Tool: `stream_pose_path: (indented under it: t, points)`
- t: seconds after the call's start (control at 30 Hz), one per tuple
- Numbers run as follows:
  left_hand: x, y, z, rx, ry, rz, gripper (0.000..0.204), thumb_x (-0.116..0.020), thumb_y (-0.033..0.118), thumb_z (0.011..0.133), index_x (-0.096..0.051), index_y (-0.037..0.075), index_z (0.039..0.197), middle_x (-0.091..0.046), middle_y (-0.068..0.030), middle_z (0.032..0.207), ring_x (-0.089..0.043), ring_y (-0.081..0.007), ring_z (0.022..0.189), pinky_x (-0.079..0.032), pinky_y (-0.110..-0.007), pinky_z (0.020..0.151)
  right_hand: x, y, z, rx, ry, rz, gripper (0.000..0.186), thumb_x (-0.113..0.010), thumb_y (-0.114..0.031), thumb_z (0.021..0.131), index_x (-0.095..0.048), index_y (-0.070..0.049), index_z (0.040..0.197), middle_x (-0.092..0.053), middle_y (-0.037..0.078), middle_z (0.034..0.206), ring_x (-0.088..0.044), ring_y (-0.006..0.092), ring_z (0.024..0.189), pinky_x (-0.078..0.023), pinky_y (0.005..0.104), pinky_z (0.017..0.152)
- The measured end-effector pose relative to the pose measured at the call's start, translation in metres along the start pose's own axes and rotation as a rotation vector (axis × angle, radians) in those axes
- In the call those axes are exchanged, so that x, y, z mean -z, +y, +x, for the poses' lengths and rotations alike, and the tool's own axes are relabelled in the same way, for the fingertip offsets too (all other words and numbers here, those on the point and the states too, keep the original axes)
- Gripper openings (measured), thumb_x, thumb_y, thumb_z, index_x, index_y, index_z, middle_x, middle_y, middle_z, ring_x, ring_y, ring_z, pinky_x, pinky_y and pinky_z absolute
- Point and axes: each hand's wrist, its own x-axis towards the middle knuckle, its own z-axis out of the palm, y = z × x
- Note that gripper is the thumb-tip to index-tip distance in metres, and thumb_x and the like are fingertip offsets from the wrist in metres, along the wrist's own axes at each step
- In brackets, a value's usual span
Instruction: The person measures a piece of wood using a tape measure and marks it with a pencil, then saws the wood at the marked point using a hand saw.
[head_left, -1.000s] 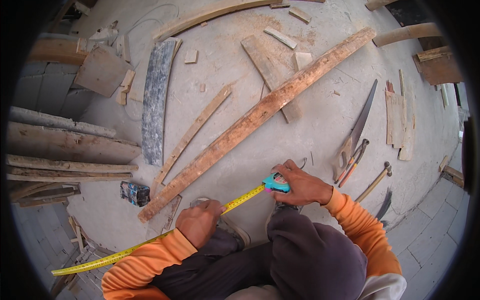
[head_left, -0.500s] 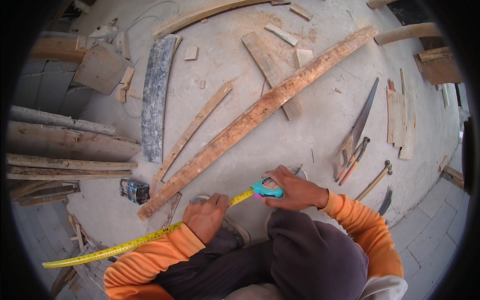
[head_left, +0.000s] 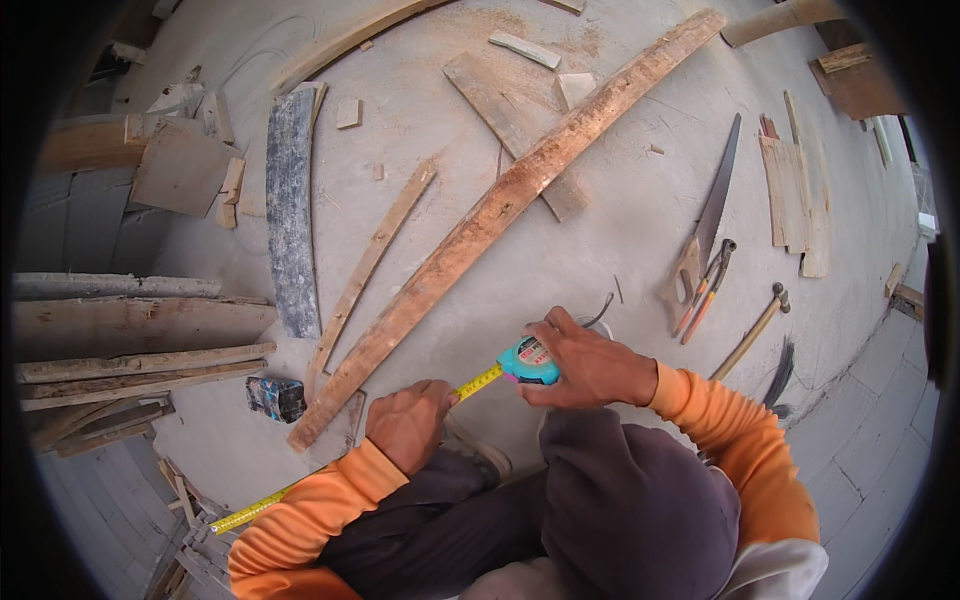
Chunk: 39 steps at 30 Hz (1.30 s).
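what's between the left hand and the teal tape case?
A short run of yellow tape blade spans from the left hand to the teal tape case in the right hand; the head view shows it.

The left hand [head_left: 408, 425] and orange sleeve [head_left: 320, 515] are hiding parts of a yellow tape blade [head_left: 477, 383]; the right hand [head_left: 595, 365] is covering some of its teal case [head_left: 528, 361]. At 11 o'clock, a curved beam [head_left: 345, 37] is running off the top edge.

A handsaw [head_left: 709, 222] lies beside orange-handled pincers [head_left: 708, 296], near a wooden-handled hammer [head_left: 750, 333].
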Motion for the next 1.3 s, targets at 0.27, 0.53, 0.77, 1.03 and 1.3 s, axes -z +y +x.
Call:
stream_pose_path:
  t: [0.27, 0.53, 0.77, 1.03, 1.3]
  points:
    - [0.0, 0.001, 0.013, -0.036, -0.023, -0.01, 0.02, -0.058, 0.02, 0.104, -0.07, 0.006, 0.1, -0.07, -0.015, 0.089, -0.068, -0.0381, 0.084, -0.052, -0.047, 0.074, 0.008, 0.006, -0.006, -0.094, 0.007, 0.041, 0.081, -0.072, -0.051, 0.085, -0.05, 0.003, 0.141, -0.051, 0.022, 0.123, -0.065, 0.0432, 0.103, -0.053, 0.0462, 0.097]
    - [0.007, 0.019, 0.026, -0.122, -0.001, 0.008, 0.017, -0.059, 0.018, 0.103, -0.071, 0.005, 0.102, -0.069, -0.0152, 0.09, -0.067, -0.039, 0.083, -0.052, -0.047, 0.074, 0.009, 0.011, -0.015, -0.088, 0.027, 0.121, 0.082, -0.073, -0.051, 0.085, -0.049, 0.004, 0.14, -0.05, 0.023, 0.124, -0.065, 0.0456, 0.101, -0.053, 0.0477, 0.095]
    - [0.01, 0.035, 0.051, -0.3, 0.066, 0.093, 0.013, -0.059, 0.014, 0.101, -0.07, 0.006, 0.101, -0.067, -0.0151, 0.086, -0.066, -0.0381, 0.079, -0.052, -0.049, 0.072, 0.008, 0.01, -0.021, -0.142, 0.024, 0.139, 0.083, -0.071, -0.053, 0.088, -0.048, 0.004, 0.143, -0.049, 0.024, 0.128, -0.065, 0.0461, 0.105, -0.052, 0.0483, 0.097]
    - [-0.001, 0.059, 0.081, -0.44, 0.095, 0.069, 0.017, -0.064, 0.012, 0.099, -0.067, 0.001, 0.111, -0.068, -0.0167, 0.096, -0.067, -0.0394, 0.085, -0.053, -0.047, 0.078, 0.004, 0.017, -0.047, -0.173, 0.203, 0.177, 0.085, -0.07, -0.053, 0.087, -0.048, 0.009, 0.14, -0.051, 0.028, 0.124, -0.067, 0.0467, 0.102, -0.055, 0.0468, 0.094]
    - [0.009, 0.031, 0.143, -0.552, 0.362, -0.063, 0.048, -0.077, 0.013, 0.09, -0.058, 0.0, 0.132, -0.061, -0.0217, 0.123, -0.061, -0.0409, 0.11, -0.051, -0.044, 0.097, -0.045, 0.082, -0.128, -0.612, 0.835, 0.069, 0.078, -0.072, -0.05, 0.091, -0.048, 0.005, 0.139, -0.05, 0.026, 0.122, -0.058, 0.0407, 0.112, -0.05, 0.0461, 0.098]
